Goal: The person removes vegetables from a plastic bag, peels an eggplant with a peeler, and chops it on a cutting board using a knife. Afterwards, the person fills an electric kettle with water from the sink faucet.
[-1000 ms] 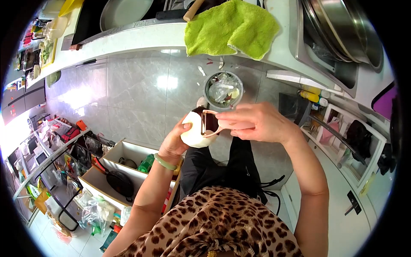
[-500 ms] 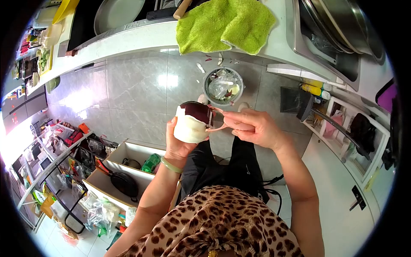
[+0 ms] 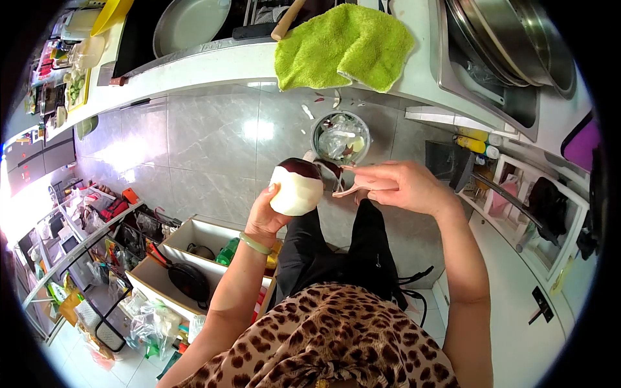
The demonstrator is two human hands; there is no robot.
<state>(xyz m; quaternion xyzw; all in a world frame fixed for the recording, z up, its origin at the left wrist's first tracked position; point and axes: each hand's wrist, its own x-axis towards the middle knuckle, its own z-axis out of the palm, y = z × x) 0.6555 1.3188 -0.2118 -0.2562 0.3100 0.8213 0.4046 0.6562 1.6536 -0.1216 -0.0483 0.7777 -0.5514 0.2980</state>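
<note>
A round vegetable, pale where its skin is off and dark purple along the far side, rests in my left hand, whose fingers wrap its left and lower side. My right hand pinches the handle of a pink peeler just right of the vegetable. A dark strip of peel hangs between the peeler and the vegetable. Beyond them on the floor stands a round bin holding peelings and clear plastic.
A green cloth hangs over the counter edge, near a pan. Metal pots stand in the sink at right. Open drawers with a black pan are at lower left. Scraps lie on the floor.
The peeler and my right hand have moved off the vegetable to the right, and a strip of peel now shows between them. My left hand still holds the vegetable.
</note>
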